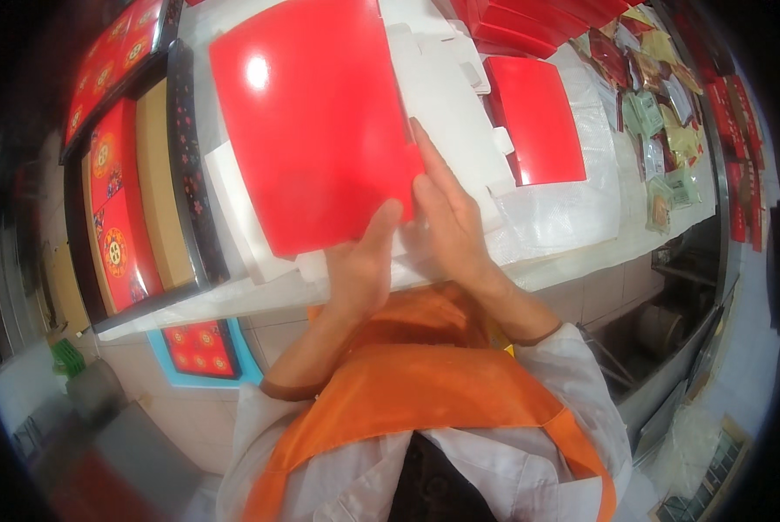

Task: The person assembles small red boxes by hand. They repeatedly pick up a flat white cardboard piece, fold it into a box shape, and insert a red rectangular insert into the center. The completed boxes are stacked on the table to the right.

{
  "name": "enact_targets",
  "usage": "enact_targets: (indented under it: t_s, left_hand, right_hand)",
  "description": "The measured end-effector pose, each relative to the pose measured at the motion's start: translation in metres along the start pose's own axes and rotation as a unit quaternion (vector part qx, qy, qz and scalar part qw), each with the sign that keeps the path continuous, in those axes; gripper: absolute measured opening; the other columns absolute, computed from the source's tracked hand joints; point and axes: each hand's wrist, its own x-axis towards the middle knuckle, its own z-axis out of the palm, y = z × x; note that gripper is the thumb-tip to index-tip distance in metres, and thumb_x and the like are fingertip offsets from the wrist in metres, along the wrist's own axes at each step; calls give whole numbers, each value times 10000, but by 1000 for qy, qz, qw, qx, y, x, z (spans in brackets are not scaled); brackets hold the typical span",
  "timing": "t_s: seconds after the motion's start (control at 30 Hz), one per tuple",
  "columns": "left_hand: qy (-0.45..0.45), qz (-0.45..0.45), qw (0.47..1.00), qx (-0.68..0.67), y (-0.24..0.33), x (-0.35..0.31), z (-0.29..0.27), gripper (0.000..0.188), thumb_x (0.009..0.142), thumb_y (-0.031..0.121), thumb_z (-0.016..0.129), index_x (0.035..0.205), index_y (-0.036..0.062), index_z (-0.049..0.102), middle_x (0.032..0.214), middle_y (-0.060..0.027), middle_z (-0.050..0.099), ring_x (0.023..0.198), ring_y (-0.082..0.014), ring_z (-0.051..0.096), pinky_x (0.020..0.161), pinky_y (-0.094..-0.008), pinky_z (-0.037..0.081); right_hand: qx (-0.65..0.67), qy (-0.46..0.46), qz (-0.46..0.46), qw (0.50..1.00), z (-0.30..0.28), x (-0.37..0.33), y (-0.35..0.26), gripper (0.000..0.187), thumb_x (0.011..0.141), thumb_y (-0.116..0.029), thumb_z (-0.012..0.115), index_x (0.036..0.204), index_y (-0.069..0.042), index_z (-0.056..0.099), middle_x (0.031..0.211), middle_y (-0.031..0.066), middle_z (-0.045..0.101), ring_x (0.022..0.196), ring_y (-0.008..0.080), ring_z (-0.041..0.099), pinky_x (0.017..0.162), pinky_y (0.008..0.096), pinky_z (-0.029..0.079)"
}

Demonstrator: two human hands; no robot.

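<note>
A large glossy red cardboard box blank point(320, 122) lies in front of me, tilted over white cardboard pieces. My left hand point(362, 268) grips its near edge, thumb on top and fingers hidden beneath. At its near right corner, my right hand point(451, 222) pinches the side edge, with the thumb bent inward and the long fingers pointing away from me along that edge. White cardboard with cut flaps point(451, 113) spreads out to the right of the blank. Another white flap point(238, 213) sticks out from under its left side.
A smaller red box piece point(538, 122) lies farther right, with stacked red boxes point(529, 26) behind. Small snack packets point(655, 113) crowd the right end. On the left stands a black tray point(186, 165) of patterned red boxes point(116, 209). A blue tray point(249, 352) sits below the table edge.
</note>
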Motion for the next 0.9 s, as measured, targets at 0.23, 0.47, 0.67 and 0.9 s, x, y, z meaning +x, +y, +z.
enact_targets:
  t_s: [0.23,0.47,0.67,0.9]
  left_hand:
    - [-3,-25,999,-40,-3,-3,1,222,828,42,537,1046,25,495,932,-35,533,798,-122,507,684,-243,424]
    - [17,-31,998,-44,-10,-7,-1,295,821,32,543,1106,35,467,1035,-24,495,907,-121,480,768,-257,413]
    - [26,-55,998,-9,-16,-10,-5,323,820,18,531,1131,35,445,1059,-29,480,954,-134,468,832,-276,405]
    - [-9,-76,993,-93,-2,-3,-5,295,846,48,497,1134,31,434,1050,-28,476,938,-119,462,794,-266,406]
  right_hand:
    - [-1,28,-19,999,8,-2,3,464,945,-224,308,1341,4,234,1341,132,334,1218,186,327,991,262,248]
    - [57,33,29,997,11,-7,7,480,949,-271,299,1339,3,241,1333,142,338,1218,199,330,992,274,252]
    - [54,6,44,998,8,-5,6,495,947,-271,302,1347,5,211,1342,153,318,1232,210,306,996,279,242]
    - [-83,2,-42,996,5,-19,11,461,929,-158,299,1346,14,200,1342,192,311,1235,239,313,993,292,248]
